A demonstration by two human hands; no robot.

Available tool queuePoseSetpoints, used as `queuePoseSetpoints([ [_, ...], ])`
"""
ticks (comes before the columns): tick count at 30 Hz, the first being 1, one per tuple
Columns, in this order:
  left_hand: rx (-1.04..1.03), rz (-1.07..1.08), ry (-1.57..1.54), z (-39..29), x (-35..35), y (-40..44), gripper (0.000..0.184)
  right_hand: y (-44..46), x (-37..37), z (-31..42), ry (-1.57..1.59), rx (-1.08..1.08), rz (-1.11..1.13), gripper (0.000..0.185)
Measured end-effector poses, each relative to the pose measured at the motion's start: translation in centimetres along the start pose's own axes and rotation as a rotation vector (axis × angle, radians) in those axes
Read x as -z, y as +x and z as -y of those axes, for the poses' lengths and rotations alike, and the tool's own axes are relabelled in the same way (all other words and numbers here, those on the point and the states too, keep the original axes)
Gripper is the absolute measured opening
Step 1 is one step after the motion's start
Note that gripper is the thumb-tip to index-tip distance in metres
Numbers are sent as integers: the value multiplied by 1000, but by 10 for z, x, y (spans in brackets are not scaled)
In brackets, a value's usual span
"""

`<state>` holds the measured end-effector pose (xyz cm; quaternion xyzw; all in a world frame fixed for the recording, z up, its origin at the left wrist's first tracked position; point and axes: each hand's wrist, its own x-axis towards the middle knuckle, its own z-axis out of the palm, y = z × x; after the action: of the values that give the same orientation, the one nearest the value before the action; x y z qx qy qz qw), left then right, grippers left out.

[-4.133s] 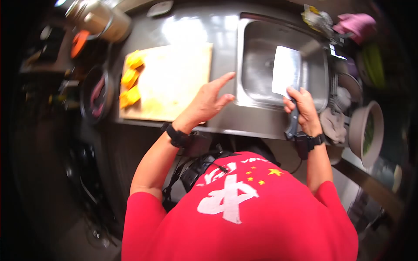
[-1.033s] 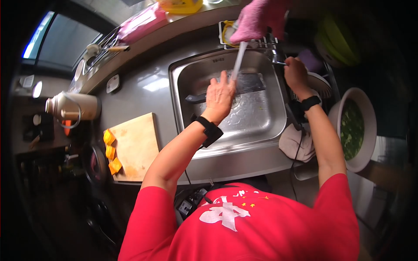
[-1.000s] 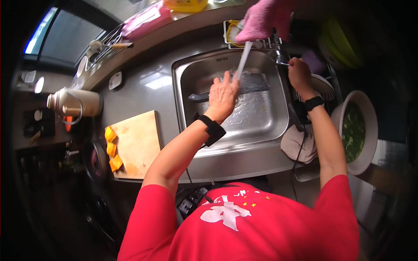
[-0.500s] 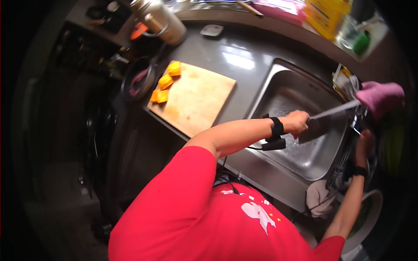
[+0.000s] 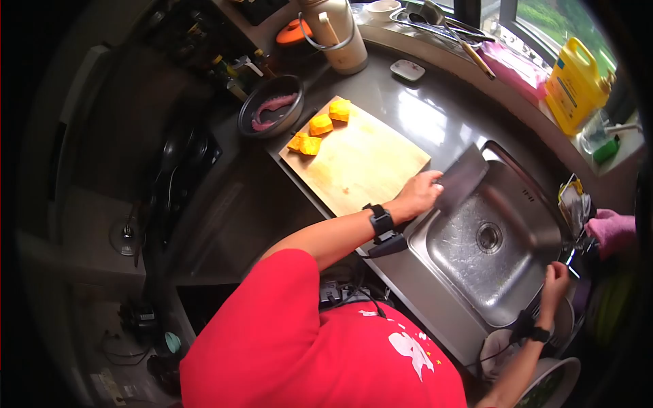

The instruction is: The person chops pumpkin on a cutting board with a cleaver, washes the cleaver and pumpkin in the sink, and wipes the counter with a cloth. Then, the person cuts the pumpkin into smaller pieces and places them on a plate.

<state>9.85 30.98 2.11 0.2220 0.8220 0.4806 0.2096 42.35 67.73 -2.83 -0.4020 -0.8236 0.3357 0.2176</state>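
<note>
My left hand is closed round the handle of a cleaver, whose broad dark blade is blurred and tilts over the left side of the steel sink. Close by lies a wooden cutting board with several orange pumpkin chunks along its far left edge. At the sink's right rim, my right hand has its fingers curled; whether anything is in them I cannot make out. Just beyond that hand is a pink cloth at the tap.
A dark bowl holding something pink stands left of the board. Behind are a tall beige canister and a small white dish. On the windowsill stands a yellow jug. A pale cloth hangs at the sink's front right.
My left hand has carried the cleaver left, from over the sink's middle towards the board. The pale stream running from the pink-covered tap is gone. The view has shifted.
</note>
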Motion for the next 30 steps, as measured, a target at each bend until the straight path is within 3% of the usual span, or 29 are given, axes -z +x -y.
queuePoseSetpoints([
  [1,-193,-149,153,23,11,3,38,-19,-14,45,83,-86,80,15],
  [5,99,-188,-39,56,70,5,41,-69,-70,142,164,26,298,12],
  [6,162,-271,-90,72,76,7,34,-76,-85,157,207,43,333,12],
  [11,225,-315,-107,82,119,-8,31,-91,-143,228,233,134,455,13],
  [14,152,-345,-107,117,128,-5,28,-91,-168,266,190,191,524,14],
  [16,136,-411,64,97,138,-18,24,-89,-181,300,158,257,538,14],
  [20,4,-291,215,97,159,-30,23,-80,-220,357,159,404,586,13],
  [25,-108,-216,366,83,206,-48,31,-68,-283,434,144,756,505,13],
  [27,-249,-355,329,91,240,-51,35,-66,-311,464,-27,777,468,16],
  [30,-109,-625,511,117,275,-51,57,-56,-355,497,-169,936,471,44],
])
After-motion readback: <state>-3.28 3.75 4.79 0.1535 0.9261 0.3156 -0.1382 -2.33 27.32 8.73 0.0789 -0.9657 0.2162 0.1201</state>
